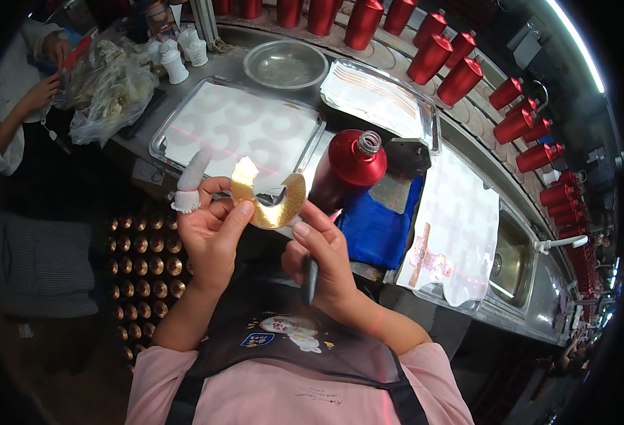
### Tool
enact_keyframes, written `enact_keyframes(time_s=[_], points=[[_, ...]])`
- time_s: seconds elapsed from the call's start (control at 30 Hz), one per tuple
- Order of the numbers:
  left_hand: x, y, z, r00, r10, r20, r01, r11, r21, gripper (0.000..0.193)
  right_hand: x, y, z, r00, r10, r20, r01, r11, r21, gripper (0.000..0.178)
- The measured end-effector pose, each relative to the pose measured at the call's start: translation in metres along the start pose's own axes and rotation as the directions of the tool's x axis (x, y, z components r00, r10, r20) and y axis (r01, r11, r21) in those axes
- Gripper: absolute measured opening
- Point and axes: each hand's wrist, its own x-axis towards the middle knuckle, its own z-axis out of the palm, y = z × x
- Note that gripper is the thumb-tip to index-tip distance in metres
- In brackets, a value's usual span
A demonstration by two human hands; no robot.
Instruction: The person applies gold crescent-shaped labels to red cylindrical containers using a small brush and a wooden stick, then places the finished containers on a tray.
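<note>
Between my hands is a gold, C-shaped foil label [270, 213]. My left hand [211, 230] pinches its left part between thumb and fingers; a grey-white knitted finger sleeve [192, 178] covers one raised finger. My right hand [326, 258] is closed around a slim tool with a dark handle [310, 278], whose kind I cannot make out. Its fingertips are at the label's lower right edge. Just beyond that hand, a red metallic bottle [347, 168] with a bare threaded neck leans on a blue cloth [379, 230].
A tray [166, 122] bears a white sheet with faint curved shapes. Behind it sits a metal bowl [285, 65]; a tray with striped sheets [429, 124] is beside it. Further right are a label sheet [461, 219] and a sink [514, 269]. Red bottles [363, 25] line the conveyor. Another person's hand [42, 92] is at far left.
</note>
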Motion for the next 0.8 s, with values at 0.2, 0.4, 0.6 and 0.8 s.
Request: enact_keyframes(time_s=[0.2,0.4,0.6,0.8], points=[[-0.001,-0.013,0.019,0.976,0.056,0.209,-0.047,0.998,-0.046,0.072,0.002,-0.011,-0.011,0.936,-0.332,-0.118,0.306,0.932,-0.195,0.03],[0.01,-0.02,0.042,0.968,0.097,0.231,-0.083,0.994,-0.072,0.057,0.003,-0.034,-0.032,0.776,-0.629,-0.045,0.557,0.717,-0.419,0.034],[0.029,-0.044,0.059,0.866,0.39,0.313,-0.448,0.883,0.141,0.053,0.025,-0.073,-0.056,0.658,-0.741,0.135,0.664,0.485,-0.569,0.046],[0.019,-0.066,0.07,0.985,-0.032,0.172,0.031,0.999,0.008,0.044,0.058,-0.105,-0.076,0.769,-0.605,0.204,0.567,0.5,-0.655,0.059]])
